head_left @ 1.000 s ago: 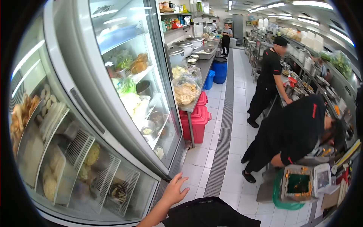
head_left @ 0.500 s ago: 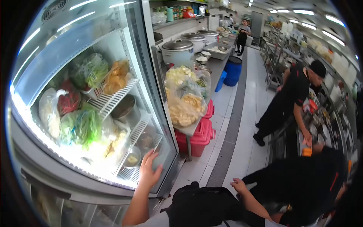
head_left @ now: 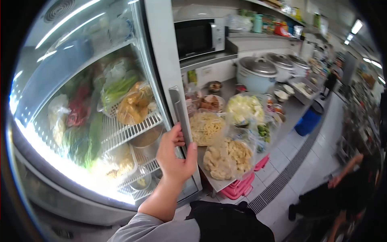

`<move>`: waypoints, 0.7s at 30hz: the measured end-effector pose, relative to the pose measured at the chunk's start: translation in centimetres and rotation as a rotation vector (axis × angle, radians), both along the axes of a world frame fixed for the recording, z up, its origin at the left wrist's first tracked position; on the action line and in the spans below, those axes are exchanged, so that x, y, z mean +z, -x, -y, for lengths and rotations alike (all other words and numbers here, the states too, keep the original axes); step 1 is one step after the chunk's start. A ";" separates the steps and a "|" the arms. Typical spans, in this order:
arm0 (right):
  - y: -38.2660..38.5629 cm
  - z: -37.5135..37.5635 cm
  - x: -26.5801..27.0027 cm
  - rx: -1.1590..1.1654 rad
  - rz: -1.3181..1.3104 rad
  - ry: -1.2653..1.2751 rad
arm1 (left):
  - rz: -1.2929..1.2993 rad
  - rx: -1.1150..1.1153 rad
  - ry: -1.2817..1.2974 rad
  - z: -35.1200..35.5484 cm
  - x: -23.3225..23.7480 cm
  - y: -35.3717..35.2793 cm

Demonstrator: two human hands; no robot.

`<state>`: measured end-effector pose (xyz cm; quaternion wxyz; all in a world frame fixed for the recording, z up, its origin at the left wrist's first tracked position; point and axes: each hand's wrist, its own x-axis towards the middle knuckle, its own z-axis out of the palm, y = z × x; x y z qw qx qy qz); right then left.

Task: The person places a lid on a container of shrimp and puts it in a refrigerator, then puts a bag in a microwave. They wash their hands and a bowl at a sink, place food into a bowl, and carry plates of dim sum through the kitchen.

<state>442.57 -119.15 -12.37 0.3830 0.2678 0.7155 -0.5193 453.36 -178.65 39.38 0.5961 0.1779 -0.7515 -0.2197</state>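
My left hand (head_left: 175, 159) is at the edge of the glass-door fridge, beside the lower part of its metal door handle (head_left: 177, 107). The fingers are bent against the door's edge and the thumb stands apart from them; they are not wrapped round the handle. Behind the glass, a bag of orange-brown food (head_left: 135, 105) sits on a white wire shelf (head_left: 131, 131). Leafy greens (head_left: 117, 90) in plastic are beside it, and a metal pot (head_left: 147, 141) stands below. My right hand is out of view.
A steel counter holds bags of pale cut food (head_left: 227, 159), noodles (head_left: 207, 127) and chopped cabbage (head_left: 244, 109). Large lidded pots (head_left: 258, 70) and a microwave (head_left: 197, 36) are behind. Pink bins (head_left: 238, 187) and a blue barrel (head_left: 310, 119) stand below. Co-workers in black (head_left: 350, 193) are at the right.
My view has turned left toward the fridge and counter. My left hand has moved up from beside the lower shelves to the door handle. My right hand has left the view.
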 end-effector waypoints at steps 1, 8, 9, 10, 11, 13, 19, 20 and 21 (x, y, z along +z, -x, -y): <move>4.5 0.6 0.1 0.085 -0.014 -0.039 | -0.076 0.056 -0.032 -0.2 -0.1 0.8; 38.9 20.0 9.9 0.907 -0.915 -0.079 | -0.182 0.424 -0.086 -3.0 0.4 3.7; 42.0 24.6 13.3 1.004 -1.125 -0.072 | -0.208 0.454 -0.104 -4.1 0.2 3.6; 45.6 29.4 12.8 0.886 -1.209 0.158 | -0.236 0.481 -0.125 -5.4 -0.1 3.5; 46.7 34.5 18.5 0.905 -1.222 0.319 | -0.217 0.528 -0.072 -7.1 -0.2 3.4; 48.0 44.5 28.2 0.995 -1.267 0.535 | -0.202 0.628 0.002 -10.2 -0.4 2.6; 44.3 71.5 51.4 0.904 -1.337 1.135 | -0.330 0.741 0.167 -12.5 -1.3 3.2; 43.6 74.9 54.4 0.869 -1.348 1.109 | -0.328 0.731 0.159 -11.9 -1.6 3.2; 43.3 79.4 56.2 0.823 -1.321 1.162 | -0.240 0.777 0.171 -11.4 -1.8 3.1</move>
